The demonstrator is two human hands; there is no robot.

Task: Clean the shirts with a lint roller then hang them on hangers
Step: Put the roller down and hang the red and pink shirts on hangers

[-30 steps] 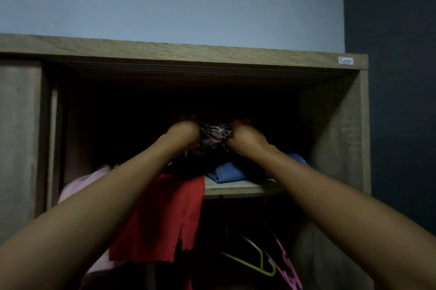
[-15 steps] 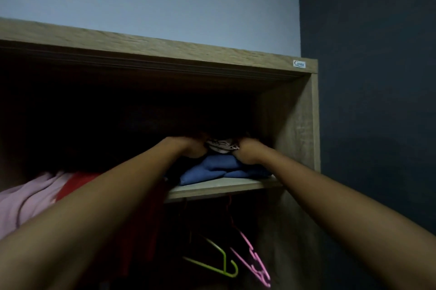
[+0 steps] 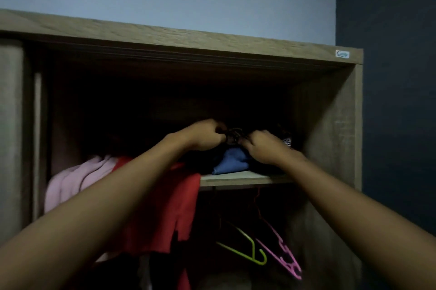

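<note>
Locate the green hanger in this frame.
In the head view, the green hanger is lower right of centre, below the shelf and just left of the pink hanger.

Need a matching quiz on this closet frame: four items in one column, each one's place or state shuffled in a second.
1 patterned cloth
2 blue folded garment
3 red garment
4 green hanger

A hangs below the shelf, beside a pink hanger
B hangs down at the shelf's left end
C held between left hand and right hand
D lies folded on the shelf

Pairs: 1-C, 2-D, 3-B, 4-A
</note>
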